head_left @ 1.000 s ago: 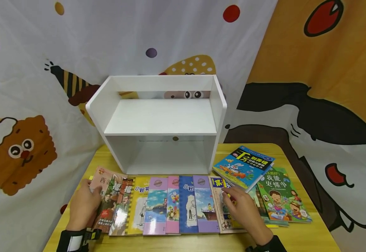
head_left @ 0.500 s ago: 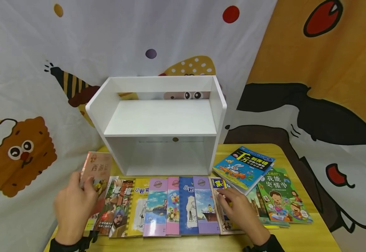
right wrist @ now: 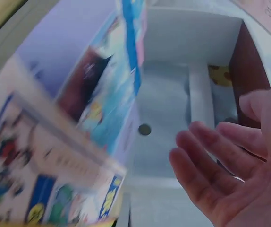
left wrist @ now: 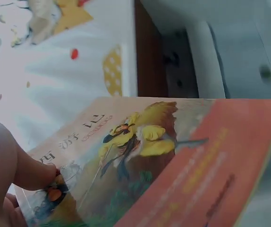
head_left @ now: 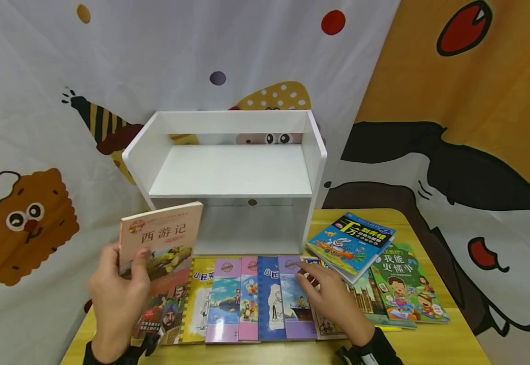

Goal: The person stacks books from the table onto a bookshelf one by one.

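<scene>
My left hand [head_left: 119, 299] grips a salmon-pink paperback book [head_left: 166, 235] by its left edge, thumb on the cover. In the left wrist view the same book [left wrist: 140, 165] is tilted, its painted cover toward the camera. It is raised over the left end of a row of overlapping books and hides part of them. My right hand [head_left: 333, 299] hovers or rests over the row's right part, near a lilac book [head_left: 299, 322]; contact cannot be told. In the right wrist view the right hand [right wrist: 230, 165] has loosely bent fingers and holds nothing.
A white two-tier shelf [head_left: 230, 170] stands behind the row on a yellow wooden table [head_left: 447, 350]. At the right, a blue book [head_left: 353, 243] lies across others beside a green book [head_left: 408, 284]. A printed cloth [head_left: 265, 40] hangs behind.
My left hand has lifted the salmon-pink book off the row's left end, bringing it up and then rightward before the shelf. My right hand has shifted left over the row.
</scene>
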Demonstrator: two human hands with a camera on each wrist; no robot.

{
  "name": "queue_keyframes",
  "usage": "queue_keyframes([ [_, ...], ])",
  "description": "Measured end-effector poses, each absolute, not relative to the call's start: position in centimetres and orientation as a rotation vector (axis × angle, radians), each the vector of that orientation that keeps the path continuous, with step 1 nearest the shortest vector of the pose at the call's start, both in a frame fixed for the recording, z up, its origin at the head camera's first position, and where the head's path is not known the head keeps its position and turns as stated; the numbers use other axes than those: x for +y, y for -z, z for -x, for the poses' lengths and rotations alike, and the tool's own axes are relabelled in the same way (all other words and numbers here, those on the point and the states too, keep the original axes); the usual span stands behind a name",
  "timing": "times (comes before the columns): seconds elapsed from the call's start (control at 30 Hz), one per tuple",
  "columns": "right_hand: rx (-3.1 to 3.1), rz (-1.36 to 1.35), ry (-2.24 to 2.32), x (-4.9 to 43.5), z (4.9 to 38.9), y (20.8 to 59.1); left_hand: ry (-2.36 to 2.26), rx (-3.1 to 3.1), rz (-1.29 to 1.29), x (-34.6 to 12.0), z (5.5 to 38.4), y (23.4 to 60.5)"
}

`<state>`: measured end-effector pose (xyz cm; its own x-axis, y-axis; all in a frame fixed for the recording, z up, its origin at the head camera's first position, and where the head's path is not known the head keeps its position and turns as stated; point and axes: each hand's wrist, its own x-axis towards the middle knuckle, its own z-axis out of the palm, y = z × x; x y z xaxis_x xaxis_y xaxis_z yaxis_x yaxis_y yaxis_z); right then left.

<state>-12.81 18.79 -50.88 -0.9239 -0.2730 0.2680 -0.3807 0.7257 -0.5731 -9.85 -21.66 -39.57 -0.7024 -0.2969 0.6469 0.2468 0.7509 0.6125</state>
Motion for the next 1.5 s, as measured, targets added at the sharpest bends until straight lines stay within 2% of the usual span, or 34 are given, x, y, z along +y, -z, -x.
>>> queue_keyframes([
  [0.13,-2.79,-0.669,-1.124,17.3,13.1,50.0,1.298,-2.21,0.124,-19.6,10.2,39.9],
  [0.27,-2.758,-0.846,-1.338,15.7,13.1,49.2,1.705,-2.202,0.403,-17.0,10.4,40.6],
  [0.4,-2.71,-1.024,-1.614,14.7,12.8,48.5,1.9,-2.187,0.601,-14.8,10.6,41.5],
  [0.57,-2.514,-1.137,-2.061,14.4,12.3,47.4,1.99,-2.081,0.557,-13.6,11.1,42.3],
  [0.73,-2.421,-1.048,-2.187,13.5,11.7,45.2,2.146,-2.015,0.477,-13.3,11.4,42.9],
  [0.97,-2.45,-0.802,-1.886,14.5,11.8,42.9,2.078,-2.051,0.466,-14.2,11.9,43.3],
  [1.3,-2.462,-0.675,-1.748,16.2,12.0,40.5,1.932,-2.318,0.537,-15.2,11.3,40.7],
  [1.5,-2.223,-0.642,-2.055,15.4,12.0,40.4,2.004,-2.16,0.52,-15.3,11.2,40.2],
])
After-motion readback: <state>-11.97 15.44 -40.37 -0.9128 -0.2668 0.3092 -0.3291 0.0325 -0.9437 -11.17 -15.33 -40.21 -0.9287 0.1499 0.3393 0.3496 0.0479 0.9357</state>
